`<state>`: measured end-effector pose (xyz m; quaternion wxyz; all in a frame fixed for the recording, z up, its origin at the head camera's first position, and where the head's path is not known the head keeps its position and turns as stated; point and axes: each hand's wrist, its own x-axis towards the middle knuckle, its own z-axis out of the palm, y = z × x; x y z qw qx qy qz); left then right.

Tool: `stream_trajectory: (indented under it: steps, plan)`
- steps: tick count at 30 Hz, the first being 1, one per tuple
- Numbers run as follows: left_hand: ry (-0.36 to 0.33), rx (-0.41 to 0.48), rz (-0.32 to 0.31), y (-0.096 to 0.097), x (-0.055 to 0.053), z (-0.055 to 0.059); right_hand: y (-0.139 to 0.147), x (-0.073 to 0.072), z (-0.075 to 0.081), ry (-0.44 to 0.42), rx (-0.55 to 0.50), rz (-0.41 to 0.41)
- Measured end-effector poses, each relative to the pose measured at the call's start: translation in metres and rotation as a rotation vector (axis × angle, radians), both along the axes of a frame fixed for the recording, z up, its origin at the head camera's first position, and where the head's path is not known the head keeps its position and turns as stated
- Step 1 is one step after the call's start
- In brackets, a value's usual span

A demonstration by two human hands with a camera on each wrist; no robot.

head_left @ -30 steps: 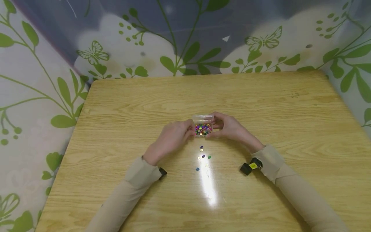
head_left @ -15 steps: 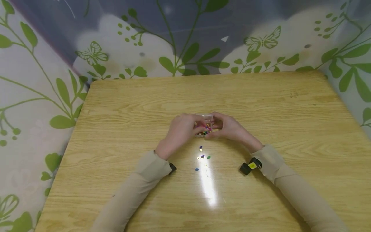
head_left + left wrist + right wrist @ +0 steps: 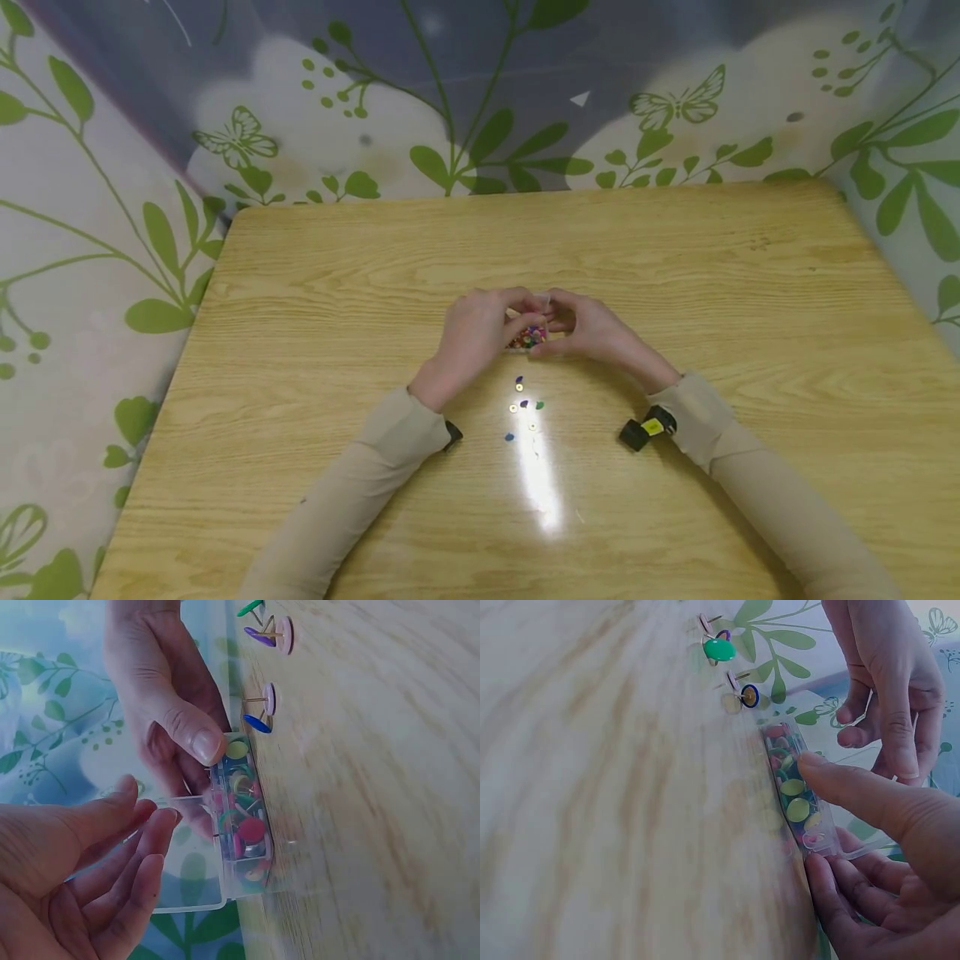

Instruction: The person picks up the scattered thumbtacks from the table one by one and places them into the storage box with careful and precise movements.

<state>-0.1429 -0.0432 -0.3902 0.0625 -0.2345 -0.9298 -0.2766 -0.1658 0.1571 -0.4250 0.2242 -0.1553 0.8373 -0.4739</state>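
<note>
A small clear plastic box [image 3: 244, 876] full of colourful thumbtacks [image 3: 534, 335] rests on the table, its hinged lid [image 3: 202, 907] raised at the far side. My right hand [image 3: 596, 333] grips the box's right end, with the thumb [image 3: 855, 787] on the near side and the fingers behind. Over the left part of the box hovers my left hand [image 3: 474, 329], its fingers [image 3: 135, 881] loosely bent close to the raised lid and nothing visible between them. It covers part of the tacks in the head view.
Several loose thumbtacks, among them a blue one [image 3: 509, 437] and a green one [image 3: 539, 406], lie on the wooden table [image 3: 337, 275] in front of the box. A wall covering with green leaves [image 3: 431, 162] borders the table's back.
My left hand has moved right from the box's left edge to over the tacks, then slightly back toward the lid. The right hand keeps its grip on the box.
</note>
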Motion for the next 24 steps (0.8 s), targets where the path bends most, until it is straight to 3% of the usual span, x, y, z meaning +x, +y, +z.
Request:
stream_trajectory:
  steps: [14,17,24]
  plan:
    - [-0.085,-0.054,-0.006,-0.013,0.008,0.004,-0.001,-0.001,0.002,0.003,0.023,-0.005]
    - [-0.11,-0.102,-0.064,-0.018,0.012,0.004,-0.001,-0.002,0.001,0.008,0.029,-0.005]
    - [-0.205,-0.189,-0.284,-0.021,0.019,-0.004,-0.001,-0.003,-0.001,0.015,0.033,-0.004]
